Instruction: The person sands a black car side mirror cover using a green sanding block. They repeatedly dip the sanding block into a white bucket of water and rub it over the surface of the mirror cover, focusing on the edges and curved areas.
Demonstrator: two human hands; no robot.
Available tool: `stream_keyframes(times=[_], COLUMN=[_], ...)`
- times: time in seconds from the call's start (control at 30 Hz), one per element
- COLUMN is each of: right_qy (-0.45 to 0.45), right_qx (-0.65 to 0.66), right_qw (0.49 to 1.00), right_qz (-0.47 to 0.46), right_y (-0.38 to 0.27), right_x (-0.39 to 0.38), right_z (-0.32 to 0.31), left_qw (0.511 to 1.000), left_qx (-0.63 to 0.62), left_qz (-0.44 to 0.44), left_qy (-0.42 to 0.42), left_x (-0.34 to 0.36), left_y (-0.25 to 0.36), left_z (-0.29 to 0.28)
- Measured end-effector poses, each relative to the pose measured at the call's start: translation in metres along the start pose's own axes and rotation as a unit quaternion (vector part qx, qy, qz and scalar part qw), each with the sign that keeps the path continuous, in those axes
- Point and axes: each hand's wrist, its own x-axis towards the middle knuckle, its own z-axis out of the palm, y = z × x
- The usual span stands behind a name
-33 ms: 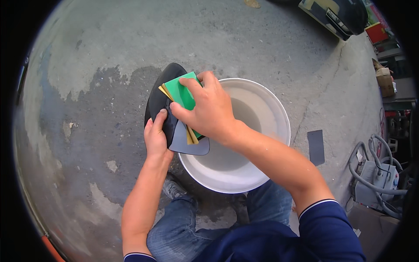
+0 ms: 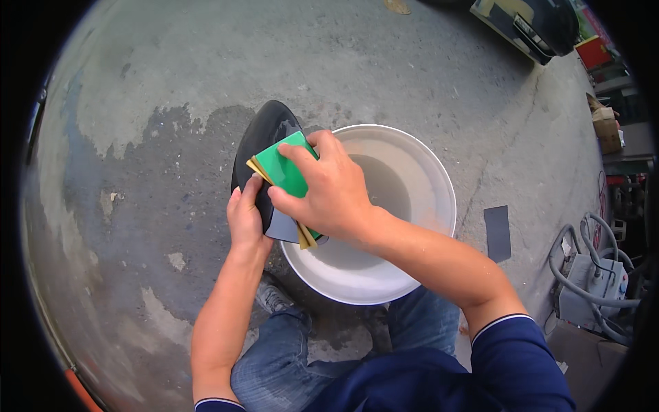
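My left hand point(image 2: 245, 218) grips the near left edge of a smooth, curved black shell point(image 2: 266, 127), its thumb on top and its other fingers mostly hidden beneath. The shell's near part looks grey and shiny. Closed around a green sanding block point(image 2: 283, 168), my right hand point(image 2: 335, 187) holds it flat against the shell. Folded tan sandpaper point(image 2: 306, 238) sticks out from under the block on its left and near sides. The shell overlaps the left rim of a wide, pale round basin point(image 2: 443, 185), which holds cloudy water point(image 2: 390, 189).
A dark grey rectangular sheet point(image 2: 498, 232) lies on the concrete floor right of the basin. Farther right stands a grey machine point(image 2: 583, 292) with hoses. A black and beige part point(image 2: 525, 27) is at the far right, and a cardboard box point(image 2: 606, 129) sits near the right edge.
My right hand and the sanding block have slid toward me along the shell, uncovering more of its far end. The left hand keeps its hold; the shell has shifted slightly.
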Motion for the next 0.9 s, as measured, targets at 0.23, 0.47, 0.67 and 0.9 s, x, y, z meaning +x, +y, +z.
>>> stream_keyframes(times=[0.23,0.47,0.67,0.9], right_qy=[0.047,0.136,0.178,0.149], right_qx=[-0.002,0.117,0.117,0.153], right_qw=[0.999,0.984,0.976,0.976], right_qz=[0.014,0.016,0.04,0.035], right_y=[0.027,0.065,0.081,0.093], right_x=[0.009,0.016,0.025,0.024], right_z=[0.0,-0.006,-0.017,-0.03], left_qw=[0.999,0.995,0.981,0.967], left_qx=[0.046,0.078,0.11,0.127], left_qz=[-0.017,-0.066,-0.163,-0.217], left_qy=[0.017,-0.018,-0.01,-0.04], left_x=[0.016,0.009,0.02,0.041], left_y=[0.005,0.025,0.036,0.047], left_z=[-0.003,0.005,-0.011,-0.024])
